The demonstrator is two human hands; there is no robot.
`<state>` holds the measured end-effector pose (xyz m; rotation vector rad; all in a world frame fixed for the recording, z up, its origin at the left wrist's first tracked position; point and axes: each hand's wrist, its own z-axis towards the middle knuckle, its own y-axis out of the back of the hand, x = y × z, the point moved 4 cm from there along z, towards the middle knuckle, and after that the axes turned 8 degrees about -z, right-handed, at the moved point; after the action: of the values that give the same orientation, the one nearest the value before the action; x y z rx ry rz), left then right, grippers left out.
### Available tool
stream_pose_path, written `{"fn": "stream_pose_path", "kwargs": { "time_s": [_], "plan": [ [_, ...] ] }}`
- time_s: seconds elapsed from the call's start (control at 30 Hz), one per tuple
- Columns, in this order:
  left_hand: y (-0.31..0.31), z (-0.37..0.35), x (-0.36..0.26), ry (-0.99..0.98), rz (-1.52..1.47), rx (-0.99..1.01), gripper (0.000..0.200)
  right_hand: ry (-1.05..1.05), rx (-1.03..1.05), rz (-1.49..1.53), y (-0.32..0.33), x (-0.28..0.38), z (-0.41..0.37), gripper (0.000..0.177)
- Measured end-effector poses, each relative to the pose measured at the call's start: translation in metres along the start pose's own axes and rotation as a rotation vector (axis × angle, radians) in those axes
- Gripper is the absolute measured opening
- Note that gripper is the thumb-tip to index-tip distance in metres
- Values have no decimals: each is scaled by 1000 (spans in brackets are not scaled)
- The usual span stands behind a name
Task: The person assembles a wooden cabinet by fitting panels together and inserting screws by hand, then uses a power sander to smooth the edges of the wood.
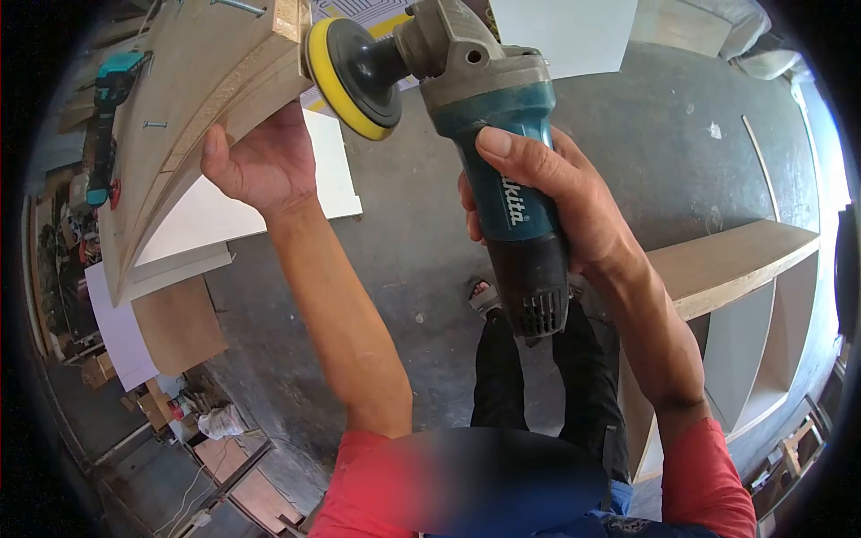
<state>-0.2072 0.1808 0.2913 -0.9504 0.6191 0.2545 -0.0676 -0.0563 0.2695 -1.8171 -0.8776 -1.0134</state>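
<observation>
My right hand [560,184] is wrapped round the teal and black body of an angle grinder [502,170], thumb along its top. The grinder carries a round sanding pad [336,76] with a yellow foam layer and black backing. Its face is right at the end edge of a curved wooden panel [211,76]. My left hand [269,166] grips the lower edge of this panel, palm up and thumb against the near side. The other fingertips are hidden behind the wood.
A teal cordless power tool [109,125] and several screws [238,7] lie on the panel. White boards [256,193] are below it. At right stands a wooden cabinet [735,264] with a curved top. Offcuts and clutter fill the lower left over the grey floor [413,260].
</observation>
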Motion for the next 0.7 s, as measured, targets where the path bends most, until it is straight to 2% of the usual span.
{"fn": "stream_pose_path", "kwargs": {
  "time_s": [0.23,0.7],
  "plan": [
    [4,-3,0,21,-21,-50,78,12,6,-23,-3,0,3,58],
    [2,-3,2,31,6,-21,77,-4,-4,16,-4,-5,-1,59]
  ]
}}
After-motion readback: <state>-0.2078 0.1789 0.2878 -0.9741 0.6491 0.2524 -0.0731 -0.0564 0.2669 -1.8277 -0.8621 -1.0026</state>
